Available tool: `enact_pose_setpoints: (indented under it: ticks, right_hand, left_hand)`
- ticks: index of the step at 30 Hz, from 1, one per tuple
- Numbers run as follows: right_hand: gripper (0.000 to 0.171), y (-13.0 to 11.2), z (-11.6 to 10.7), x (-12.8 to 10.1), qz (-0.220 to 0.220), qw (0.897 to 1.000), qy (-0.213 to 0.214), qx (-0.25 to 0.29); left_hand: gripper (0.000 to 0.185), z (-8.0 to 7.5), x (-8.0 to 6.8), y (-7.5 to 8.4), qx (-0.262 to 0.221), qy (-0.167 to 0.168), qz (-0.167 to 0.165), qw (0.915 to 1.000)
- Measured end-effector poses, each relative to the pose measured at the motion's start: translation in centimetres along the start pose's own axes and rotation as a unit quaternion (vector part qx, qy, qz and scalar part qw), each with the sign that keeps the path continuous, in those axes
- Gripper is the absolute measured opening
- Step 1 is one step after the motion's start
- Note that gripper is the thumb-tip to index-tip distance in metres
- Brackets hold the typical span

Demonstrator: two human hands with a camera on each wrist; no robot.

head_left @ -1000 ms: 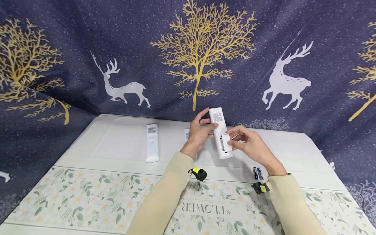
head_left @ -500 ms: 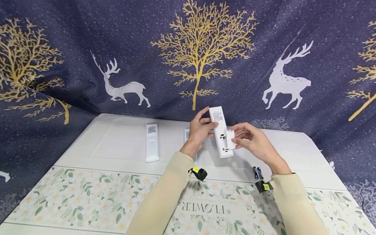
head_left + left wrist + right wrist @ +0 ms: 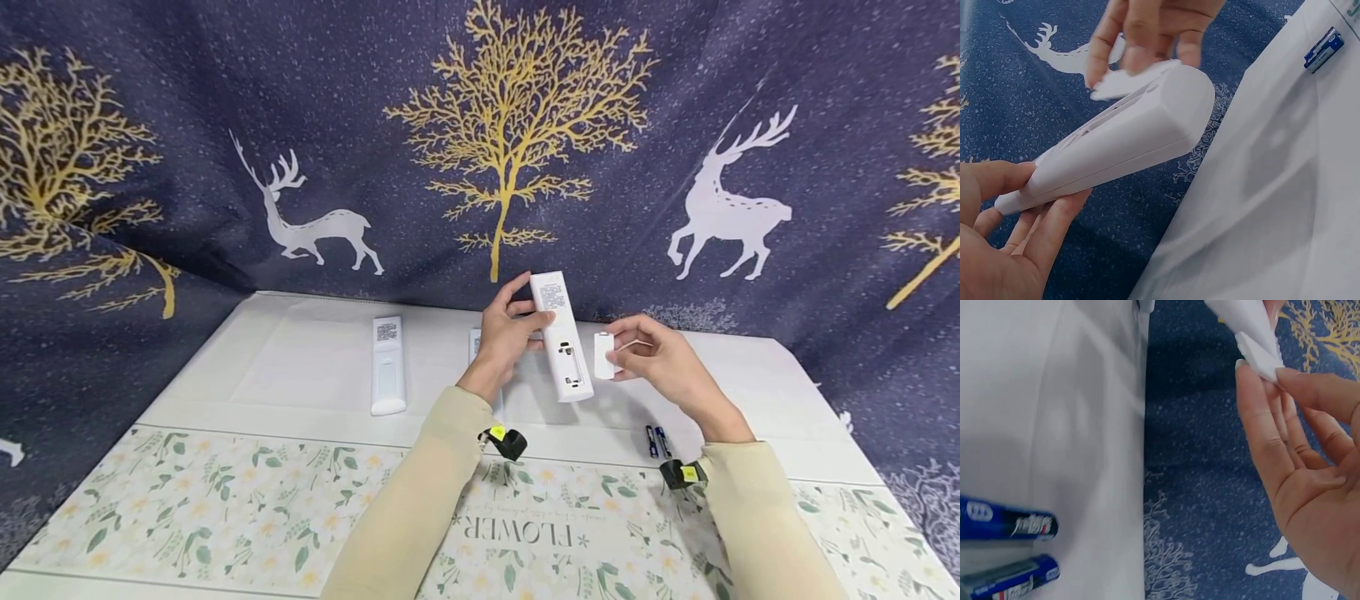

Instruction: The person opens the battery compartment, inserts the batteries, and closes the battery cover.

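My left hand grips a white remote control by its upper part, back side toward me, thumb across the back. The battery compartment in its lower half lies uncovered, with no batteries inside. Just right of the remote, my right hand pinches the white battery cover between thumb and fingers. In the right wrist view the cover sits at the fingertips, overlapping the remote behind it. Two blue batteries lie side by side on the table below my right hand.
Another white remote lies face down at the left of the table. One more remote is mostly hidden behind my left hand and forearm. A dark blue curtain hangs close behind the white table.
My right hand has drawn the battery cover off the remote and out to the right, baring the compartment. The left hand and remote have barely moved.
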State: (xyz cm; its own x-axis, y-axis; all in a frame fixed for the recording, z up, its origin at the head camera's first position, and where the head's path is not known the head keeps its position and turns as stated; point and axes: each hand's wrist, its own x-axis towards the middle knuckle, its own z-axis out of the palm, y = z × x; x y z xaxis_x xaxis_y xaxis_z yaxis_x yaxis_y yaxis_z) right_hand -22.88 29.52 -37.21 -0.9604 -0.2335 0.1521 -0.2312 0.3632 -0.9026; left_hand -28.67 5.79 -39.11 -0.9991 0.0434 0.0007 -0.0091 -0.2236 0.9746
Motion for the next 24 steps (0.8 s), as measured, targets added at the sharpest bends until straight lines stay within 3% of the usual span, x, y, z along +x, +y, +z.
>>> enact_pose_setpoints:
  ticks: [6,15,24]
  right_hand:
    - [0.035,1.1,-0.5,0.0,0.035,0.999,-0.004,0.001]
    - [0.044,3.2,-0.8,0.2,0.099,0.994,-0.047,0.018]
    - [0.044,4.5,-0.7,0.3,0.129,0.990,-0.057,0.011]
  left_hand:
    - [0.076,0.0,0.0,0.0,0.000,0.001,-0.001,1.0000]
    - [0.075,0.0,0.0,0.1,-0.002,0.001,0.001,1.0000]
    - [0.074,0.0,0.0,0.1,-0.003,-0.003,-0.001,1.0000]
